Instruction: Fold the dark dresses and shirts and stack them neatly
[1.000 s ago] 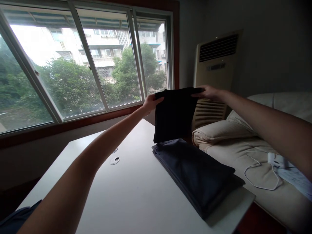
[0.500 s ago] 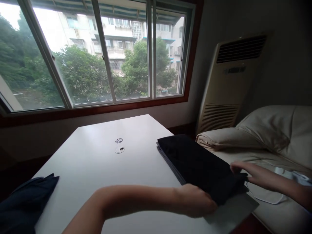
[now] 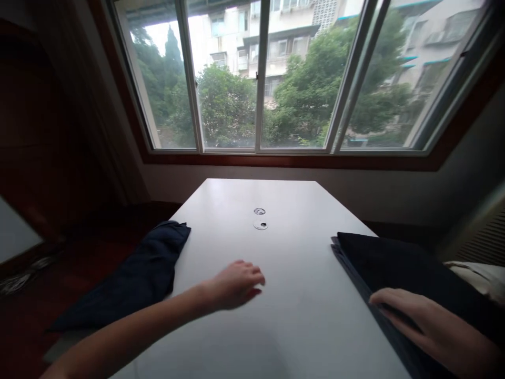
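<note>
Half-open and empty, my left hand [image 3: 235, 284] hung over the tabletop [image 3: 294, 252]. My right hand [image 3: 426, 323], likewise, overhung folded dark cloth [image 3: 394, 260].

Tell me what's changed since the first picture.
The black cloth both hands held up now lies on the folded stack. The left hand has let go and moved left over the white table; the right hand is by the stack, its contact unclear. The view turned left. The stack and navy cloth stay at opposite table sides.
</note>
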Demonstrator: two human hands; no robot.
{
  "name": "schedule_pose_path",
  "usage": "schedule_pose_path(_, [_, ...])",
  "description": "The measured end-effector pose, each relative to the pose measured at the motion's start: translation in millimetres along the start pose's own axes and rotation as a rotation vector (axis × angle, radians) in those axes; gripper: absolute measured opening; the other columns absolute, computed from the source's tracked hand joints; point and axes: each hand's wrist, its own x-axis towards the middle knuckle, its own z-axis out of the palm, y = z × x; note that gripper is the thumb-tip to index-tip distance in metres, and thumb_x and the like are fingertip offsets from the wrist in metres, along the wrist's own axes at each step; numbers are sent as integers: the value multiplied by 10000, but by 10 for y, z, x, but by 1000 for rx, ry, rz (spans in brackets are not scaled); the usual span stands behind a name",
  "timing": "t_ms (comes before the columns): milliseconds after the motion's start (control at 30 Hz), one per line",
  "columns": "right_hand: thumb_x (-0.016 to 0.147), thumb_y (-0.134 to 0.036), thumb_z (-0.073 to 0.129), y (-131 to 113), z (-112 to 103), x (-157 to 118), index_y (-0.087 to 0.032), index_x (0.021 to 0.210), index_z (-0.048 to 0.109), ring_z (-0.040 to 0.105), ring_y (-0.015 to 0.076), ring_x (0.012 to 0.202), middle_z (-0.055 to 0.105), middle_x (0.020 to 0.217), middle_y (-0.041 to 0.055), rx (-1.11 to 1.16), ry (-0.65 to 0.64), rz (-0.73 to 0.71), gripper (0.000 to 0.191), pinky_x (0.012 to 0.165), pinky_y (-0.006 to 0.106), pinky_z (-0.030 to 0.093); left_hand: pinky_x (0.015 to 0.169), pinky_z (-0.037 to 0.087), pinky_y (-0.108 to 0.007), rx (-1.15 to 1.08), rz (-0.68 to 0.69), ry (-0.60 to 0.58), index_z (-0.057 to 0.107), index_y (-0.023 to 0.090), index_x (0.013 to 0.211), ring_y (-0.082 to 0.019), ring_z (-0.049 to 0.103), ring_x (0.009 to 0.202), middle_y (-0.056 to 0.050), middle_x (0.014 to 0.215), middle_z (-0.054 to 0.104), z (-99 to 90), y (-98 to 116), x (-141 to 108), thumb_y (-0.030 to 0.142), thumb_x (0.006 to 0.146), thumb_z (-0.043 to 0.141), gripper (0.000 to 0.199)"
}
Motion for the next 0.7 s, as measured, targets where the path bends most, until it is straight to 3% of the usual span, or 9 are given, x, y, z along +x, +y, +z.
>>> schedule_pose_path(33, [872, -336, 536, -176, 93, 182, -345, 938, 679, 670, 240, 912, 707, 980, 61, 10, -80, -37, 158, 797, 365, 531, 847, 436, -324, 32, -161, 29, 595, 216, 1043, -203, 625, 951, -46, 1057, 666, -96, -199, -204, 282, 931, 503, 160])
schedule_pose_path(133, [909, -254, 462, -704, 382, 648, -272, 930, 656, 653, 235, 923, 693, 992, 68, 27, -137, -161, 196, 832, 380, 504, 888, 429, -355, 197, -584, 103, 593, 168, 1074, -251, 600, 1004, -101, 1050, 640, -207, -689, -842, 321, 928, 503, 229])
schedule_pose_path(233, [915, -188, 421, -1106, 673, 955, -245, 933, 645, 639, 220, 896, 685, 976, 62, 26, -146, -247, 232, 815, 372, 488, 831, 450, -356, 327, -917, 76, 566, 124, 1116, -287, 593, 1000, -143, 1071, 611, -110, -970, -1350, 400, 898, 528, 354])
schedule_pose_path(300, [914, -162, 405, -1269, 860, 1072, -240, 926, 641, 628, 213, 868, 679, 968, 59, 19, -138, -264, 249, 790, 364, 485, 786, 460, -339, 333, -1076, 48, 554, 111, 1112, -295, 600, 992, -158, 1086, 604, -14, -1054, -1522, 432, 881, 534, 395])
schedule_pose_path(433, [905, -140, 383, -1389, 1179, 1144, -235, 941, 635, 597, 220, 878, 658, 960, 70, 20, -31, -270, 271, 767, 359, 480, 757, 458, -341, 247, -1214, 48, 570, 109, 1005, -313, 626, 956, -180, 1033, 630, 75, -1135, -1525, 356, 888, 480, 288])
schedule_pose_path(567, [907, -149, 395, -1361, 1333, 1111, -230, 995, 632, 574, 230, 908, 646, 944, 69, 72, 79, -241, 266, 816, 383, 462, 807, 433, -389, -18, -1305, 263, 570, 144, 843, -346, 623, 957, -168, 935, 656, 35, -1311, -1554, 264, 867, 463, 163])
schedule_pose_path(700, [923, -195, 419, -1321, 1350, 1098, -233, 958, 636, 570, 221, 839, 632, 853, 49, 144, 82, -191, 224, 783, 367, 447, 747, 440, -310, -250, -1323, 382, 497, 187, 653, -268, 637, 842, -52, 720, 625, -1, -1533, -1797, 272, 822, 505, 189])
